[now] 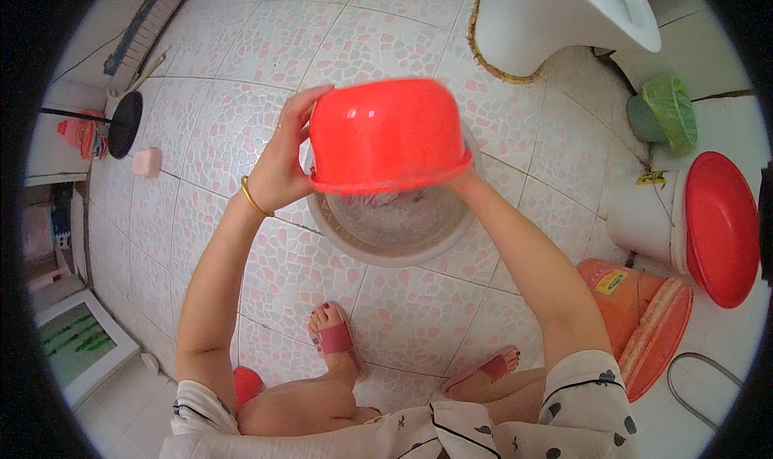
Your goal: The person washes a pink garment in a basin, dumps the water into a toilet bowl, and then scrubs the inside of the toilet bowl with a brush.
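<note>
A bright red plastic basin (386,133) is held up in front of me, tipped so that its smooth underside faces my view. My left hand (283,155), with a gold bangle at the wrist, grips its left side. Against the lower right of the rim is my right hand (463,177), its fingers mostly hidden by the basin. Below it on the floor stands a larger grey-white basin (394,258) with cloudy water (390,221) in it. Some purplish cloth (382,198) shows in the water, partly covered by the red basin. What the red basin contains is out of sight.
A white ceramic toilet (555,24) stands at the far right, near a green bagged bin (648,119). On the right are a white bucket (644,217), a red basin (722,229) and an orange bucket (616,298). A black round-headed plunger (125,125) and pink block (146,163) are left.
</note>
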